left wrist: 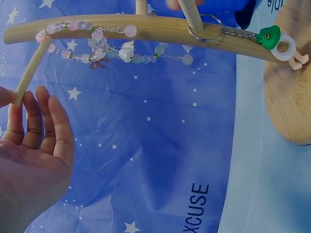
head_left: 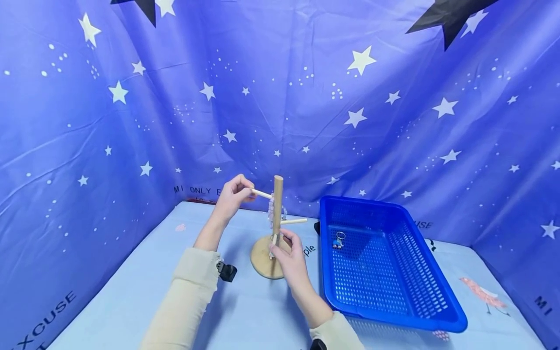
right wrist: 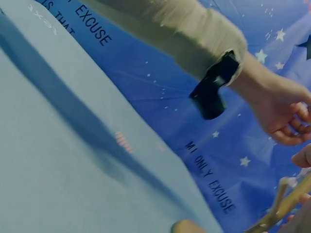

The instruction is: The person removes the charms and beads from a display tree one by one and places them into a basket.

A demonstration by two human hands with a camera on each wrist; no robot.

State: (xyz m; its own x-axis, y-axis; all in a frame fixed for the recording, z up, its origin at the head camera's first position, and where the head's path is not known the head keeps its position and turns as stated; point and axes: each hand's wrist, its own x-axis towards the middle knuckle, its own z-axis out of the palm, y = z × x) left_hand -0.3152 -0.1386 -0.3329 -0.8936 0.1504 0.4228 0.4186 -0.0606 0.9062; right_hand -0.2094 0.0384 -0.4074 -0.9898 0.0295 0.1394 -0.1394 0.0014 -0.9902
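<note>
A wooden stand with an upright post point(head_left: 278, 194), side pegs and a round base point(head_left: 261, 262) stands on the table. My left hand point(head_left: 236, 194) pinches the tip of its upper left peg point(left wrist: 30, 73) between thumb and index finger, the other fingers extended. Pink and clear beaded bracelets point(left wrist: 97, 35) with a white flower charm hang at that peg's root. My right hand point(head_left: 290, 253) grips the stand lower down, thumb and fingers around the front peg point(left wrist: 191, 14). On this peg hangs a keychain point(left wrist: 268, 38) with a green frog-like head, a white ring and small legs.
A blue plastic basket point(head_left: 393, 316) stands to the right of the stand, with a small blue-and-white keychain point(head_left: 338, 240) inside. Another peg point(head_left: 294, 221) juts right from the post toward it. Blue star-printed cloth point(head_left: 280, 97) hangs behind the light blue table point(head_left: 175, 291).
</note>
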